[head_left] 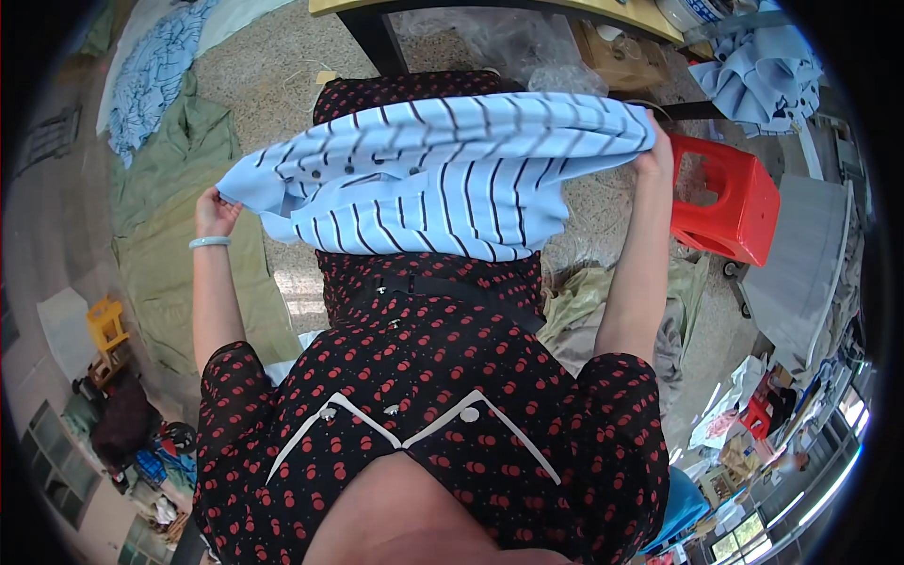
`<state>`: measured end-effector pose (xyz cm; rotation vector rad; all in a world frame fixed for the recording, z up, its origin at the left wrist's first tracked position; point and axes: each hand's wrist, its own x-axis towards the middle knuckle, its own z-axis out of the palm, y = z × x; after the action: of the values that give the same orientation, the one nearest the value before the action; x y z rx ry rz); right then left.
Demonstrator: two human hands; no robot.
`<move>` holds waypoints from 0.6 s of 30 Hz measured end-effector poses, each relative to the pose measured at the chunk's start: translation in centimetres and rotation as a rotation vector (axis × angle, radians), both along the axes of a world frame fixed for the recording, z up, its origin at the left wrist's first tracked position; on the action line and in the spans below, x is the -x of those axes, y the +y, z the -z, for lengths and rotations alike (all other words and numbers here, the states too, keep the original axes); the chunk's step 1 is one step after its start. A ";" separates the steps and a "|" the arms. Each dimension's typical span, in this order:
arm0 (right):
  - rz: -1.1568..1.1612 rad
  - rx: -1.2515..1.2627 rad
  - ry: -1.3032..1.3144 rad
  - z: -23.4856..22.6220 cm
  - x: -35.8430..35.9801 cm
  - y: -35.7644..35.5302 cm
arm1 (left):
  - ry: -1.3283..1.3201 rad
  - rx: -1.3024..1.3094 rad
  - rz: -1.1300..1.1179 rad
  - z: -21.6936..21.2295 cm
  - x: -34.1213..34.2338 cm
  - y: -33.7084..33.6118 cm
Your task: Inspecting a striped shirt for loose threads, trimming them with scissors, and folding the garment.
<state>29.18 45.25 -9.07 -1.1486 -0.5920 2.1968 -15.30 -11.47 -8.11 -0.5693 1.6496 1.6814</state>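
One red stool (730, 202) stands beside the held striped garment (443, 174).

The shirt (443, 174) is pale blue with thin dark navy stripes, and a few small dark buttons show on it. The dress (443, 395) is black, dotted all over with little red cherries, with white piping at the collar. There's a light jade-green bangle (209, 242) on the wrist. The stool (730, 198) is bright red, the floor cloth (179, 235) a dull olive green, and the little chair (105, 323) yellow.
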 end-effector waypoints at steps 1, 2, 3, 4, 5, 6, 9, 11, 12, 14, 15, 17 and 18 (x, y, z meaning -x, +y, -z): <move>0.048 -0.061 -0.116 1.1 -1.9 1.6 | -0.013 -0.006 0.024 0.2 -0.1 1.3; 0.098 -0.124 -0.238 2.7 -4.3 2.9 | -0.036 -0.005 0.059 0.6 -0.4 3.4; 0.015 -0.172 -0.397 3.9 -6.7 3.3 | -0.056 0.001 0.083 1.0 -0.9 5.0; -0.103 -0.205 -0.538 4.4 -6.2 2.3 | -0.058 0.017 0.066 0.6 -1.3 5.2; -0.157 -0.121 -0.425 4.7 -6.7 0.6 | -0.090 -0.004 0.059 0.3 -1.7 5.8; -0.237 -0.132 -0.490 4.3 -5.3 -2.4 | -0.106 -0.013 0.023 -0.3 -1.9 4.8; -0.547 -0.357 -0.768 -0.9 -3.1 -11.5 | -0.087 0.038 0.002 1.2 -0.7 2.8; -0.587 -0.688 -0.956 -0.8 -4.7 -15.0 | -0.063 0.061 -0.008 1.0 -2.1 5.2; -0.632 -0.771 -0.956 -1.6 -4.0 -17.2 | -0.037 0.082 -0.016 -0.1 -2.8 5.6; -0.677 -0.865 -0.945 -3.2 -2.3 -21.0 | 0.058 0.063 -0.042 -1.3 -3.5 5.8; -0.735 -0.854 -0.957 -3.8 -2.0 -22.2 | 0.133 0.023 -0.031 -1.5 -3.8 6.2; -0.681 -0.894 -0.916 -2.8 -2.0 -23.0 | 0.226 -0.002 0.000 -2.5 -3.4 6.7; -0.690 -0.902 -0.912 -2.0 -2.3 -22.4 | 0.316 -0.017 0.036 -3.4 -3.2 6.8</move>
<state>31.45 22.88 -7.03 -1.4527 -2.3340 1.3339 -12.05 -4.63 -4.75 -0.2722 1.8493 1.8281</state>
